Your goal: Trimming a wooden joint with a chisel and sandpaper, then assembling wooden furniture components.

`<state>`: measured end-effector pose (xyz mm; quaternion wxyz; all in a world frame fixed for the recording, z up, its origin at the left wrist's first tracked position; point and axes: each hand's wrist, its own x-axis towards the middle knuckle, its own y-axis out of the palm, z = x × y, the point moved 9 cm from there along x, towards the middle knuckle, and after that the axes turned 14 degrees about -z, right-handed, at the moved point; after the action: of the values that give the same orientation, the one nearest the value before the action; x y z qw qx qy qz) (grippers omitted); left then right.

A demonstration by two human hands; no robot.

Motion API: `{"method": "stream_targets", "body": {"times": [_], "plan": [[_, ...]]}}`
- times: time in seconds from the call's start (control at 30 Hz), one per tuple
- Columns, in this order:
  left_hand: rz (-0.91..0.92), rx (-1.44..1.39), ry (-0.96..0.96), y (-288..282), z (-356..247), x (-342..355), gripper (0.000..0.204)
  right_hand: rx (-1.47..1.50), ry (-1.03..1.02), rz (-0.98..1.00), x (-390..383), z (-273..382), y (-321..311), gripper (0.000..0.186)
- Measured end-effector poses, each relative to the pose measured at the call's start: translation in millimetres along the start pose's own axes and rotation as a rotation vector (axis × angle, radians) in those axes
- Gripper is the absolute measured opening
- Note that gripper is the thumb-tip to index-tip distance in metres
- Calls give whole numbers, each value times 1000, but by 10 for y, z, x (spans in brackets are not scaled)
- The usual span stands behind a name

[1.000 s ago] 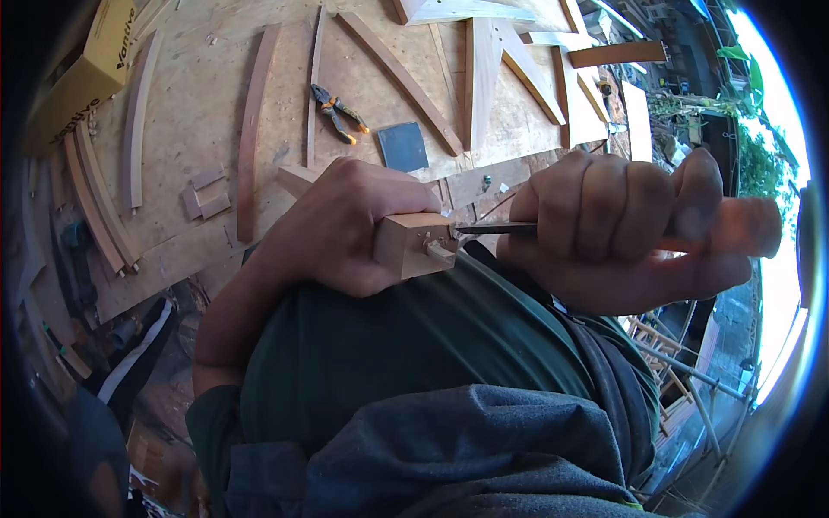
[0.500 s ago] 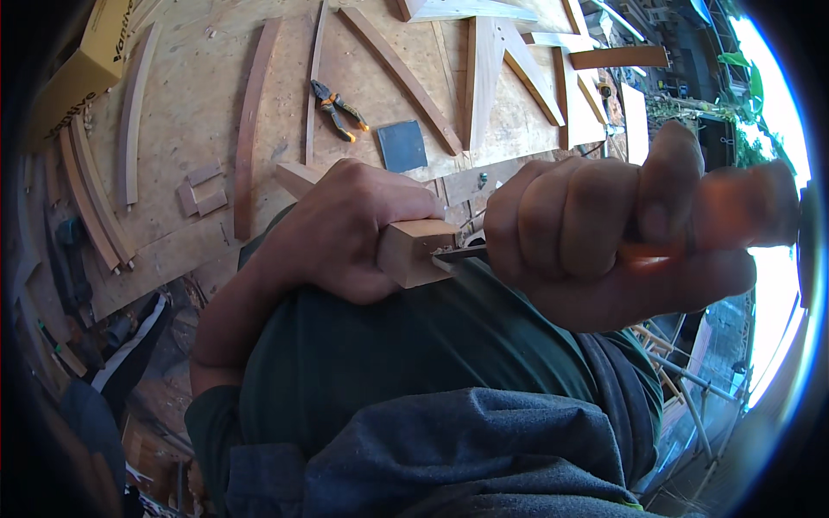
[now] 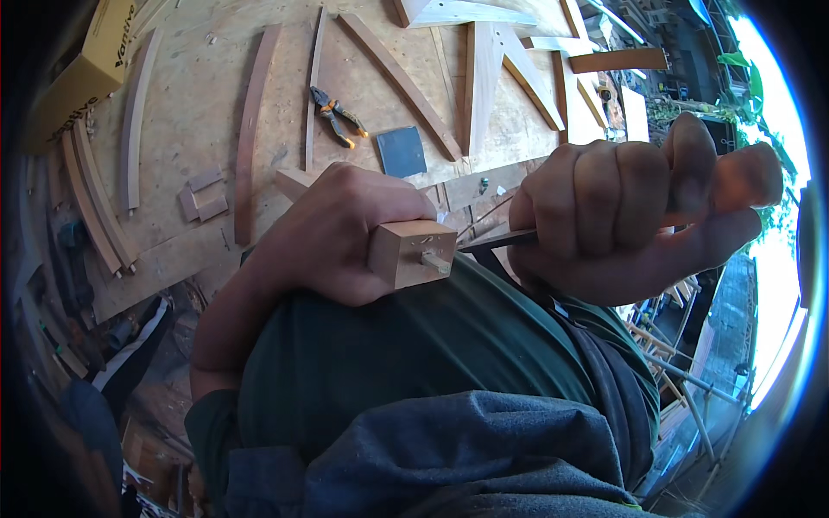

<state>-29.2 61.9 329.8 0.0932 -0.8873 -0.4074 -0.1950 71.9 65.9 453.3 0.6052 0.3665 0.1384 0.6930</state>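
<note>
My left hand wraps around a squared wooden bar, its end turned to the right in front of my green shirt. From that end sticks a short pale peg. My right hand is closed around a chisel, with its thumb and forefinger toward the orange-toned handle end. The narrow dark chisel blade points left, its tip beside the upper right edge of the bar's end. Whether the tip touches the wood, I cannot tell.
On the plywood bench beyond my hands lie pliers, a dark square pad, a small wooden frame and several wooden strips. A cardboard box stands at the far left. Joined angled wood pieces lie at the back.
My right hand has moved up and slightly right, drawing the chisel blade back from the peg. The peg now shows plainly, and the shavings around it are fewer. My left hand keeps its hold.
</note>
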Motion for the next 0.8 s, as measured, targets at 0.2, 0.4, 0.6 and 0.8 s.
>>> {"method": "stream_targets", "body": {"times": [0.2,0.4,0.6,0.8], "plan": [[40,0,-5,-5,28,25,34,-194,124,35,52,-150,168,50],[22,-55,-58,31,55,-3,34,-191,180,106,35,-220,202,48],[65,-12,-55,59,11,7,33,-347,15,-4,-218,-106,193,40],[47,20,-62,87,32,5,34,-300,-266,178,-448,7,337,38]]}}
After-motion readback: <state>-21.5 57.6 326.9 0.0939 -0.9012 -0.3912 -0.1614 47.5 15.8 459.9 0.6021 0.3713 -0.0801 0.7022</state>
